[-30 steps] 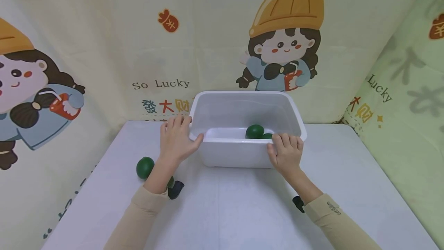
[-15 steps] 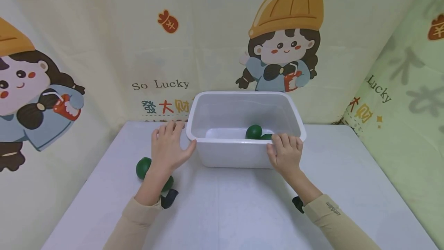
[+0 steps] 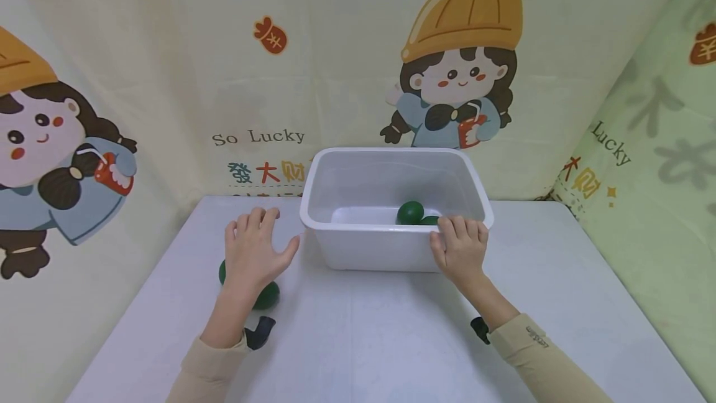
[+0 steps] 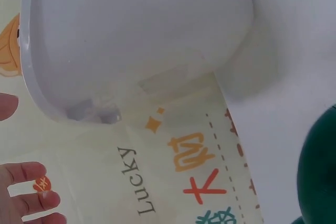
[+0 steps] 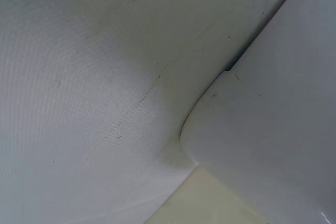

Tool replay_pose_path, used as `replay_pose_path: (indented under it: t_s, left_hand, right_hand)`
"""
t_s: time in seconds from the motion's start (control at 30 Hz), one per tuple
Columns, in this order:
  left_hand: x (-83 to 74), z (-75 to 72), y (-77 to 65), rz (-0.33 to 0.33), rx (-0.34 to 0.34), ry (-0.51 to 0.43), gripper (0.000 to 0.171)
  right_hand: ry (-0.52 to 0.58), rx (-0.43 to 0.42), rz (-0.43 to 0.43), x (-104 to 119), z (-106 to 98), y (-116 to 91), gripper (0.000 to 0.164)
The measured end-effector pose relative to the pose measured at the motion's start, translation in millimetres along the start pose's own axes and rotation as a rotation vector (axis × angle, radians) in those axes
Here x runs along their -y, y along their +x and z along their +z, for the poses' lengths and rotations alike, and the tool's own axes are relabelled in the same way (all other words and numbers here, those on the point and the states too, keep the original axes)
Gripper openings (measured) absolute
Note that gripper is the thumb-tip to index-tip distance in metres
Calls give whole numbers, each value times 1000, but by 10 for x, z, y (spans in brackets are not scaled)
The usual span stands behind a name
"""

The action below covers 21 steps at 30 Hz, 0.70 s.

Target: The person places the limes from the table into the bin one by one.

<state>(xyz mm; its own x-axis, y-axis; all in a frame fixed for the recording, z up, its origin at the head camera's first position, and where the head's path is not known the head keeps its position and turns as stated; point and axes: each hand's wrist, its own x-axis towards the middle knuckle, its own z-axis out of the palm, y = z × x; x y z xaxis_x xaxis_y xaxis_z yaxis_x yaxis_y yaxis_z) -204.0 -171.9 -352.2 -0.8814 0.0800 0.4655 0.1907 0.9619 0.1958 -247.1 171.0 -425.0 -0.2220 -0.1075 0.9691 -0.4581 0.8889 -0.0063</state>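
White plastic bin (image 3: 375, 250), centre frame: right hand (image 3: 464, 252) gripped its near rim (image 3: 371, 227), apparently steadying it; left hand (image 3: 252, 260), fingers spread and empty, hung near green balls (image 3: 268, 296), lower left.

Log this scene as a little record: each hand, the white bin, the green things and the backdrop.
Left hand: clear of the white bin, holding nothing visible
Right hand: grips the bin near its front right corner
White bin: upright on the white table
Green things in bin: two visible, one partly hidden
Green things on table: two, left of the bin, partly hidden
Backdrop: pale cloth with cartoon prints and lettering
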Motion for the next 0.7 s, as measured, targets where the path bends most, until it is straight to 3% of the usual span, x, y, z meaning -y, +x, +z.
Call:
replay_pose_path:
  t_s: [0.33, 0.7]
  left_hand:
    - [159, 38, -130, 17, -24, 13, 52]
    - [345, 118, -273, 42, 39, 16, 52]
  right_hand:
    - [1, -5, -6, 6, -3, -9, 35]
    - [-4, -22, -14, 9, -4, -23, 36]
